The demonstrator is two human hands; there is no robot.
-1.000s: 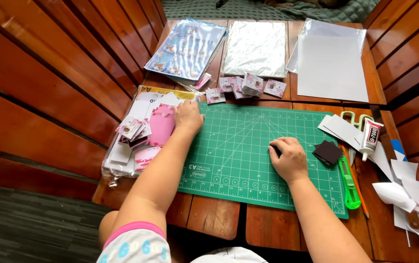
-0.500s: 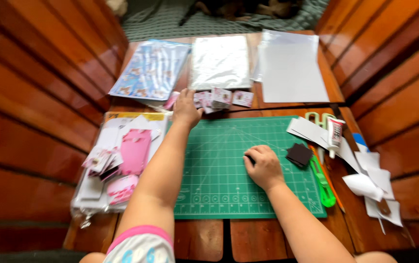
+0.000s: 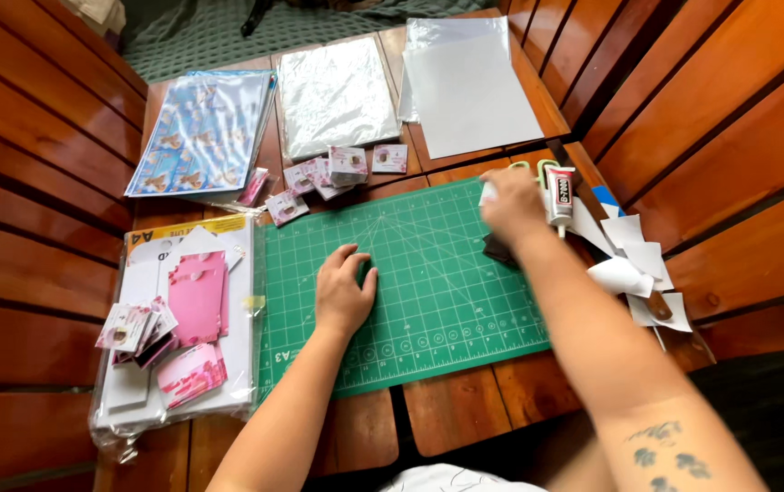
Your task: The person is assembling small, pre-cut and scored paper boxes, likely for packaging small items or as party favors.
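**Right hand at the dark paper, left hand flat on the cutting mat**

The small dark paper pieces (image 3: 498, 248) lie at the right edge of the green cutting mat (image 3: 428, 282), toward the desk's right side. The right hand (image 3: 512, 208) lies over them, blurred; its fingers curl downward onto the pieces and a scrap of white paper, but I cannot tell whether it has actually pinched anything. The left hand (image 3: 344, 293) rests palm down on the mat's middle, fingers loosely spread, grasping nothing.

Just right of the right hand a glue tube (image 3: 559, 195) stands by a green-handled pair of scissors (image 3: 528, 168), with white paper cut-offs (image 3: 633, 260) scattered toward the desk's right edge. Along the far edge lie a blue printed sheet (image 3: 202, 132), a silvery sheet (image 3: 337, 96) and a plain grey sheet (image 3: 469, 91); small printed cards (image 3: 333, 170) sit just beyond the mat's far edge. At the left edge a plastic-wrapped paper pack (image 3: 187, 337) carries pink cut-outs (image 3: 197, 296) and more little cards.

To do this well, in my judgement, the left palm should press the mat steady while the right fingertips take one dark piece by its edge, clear of the glue tube so it isn't knocked over.
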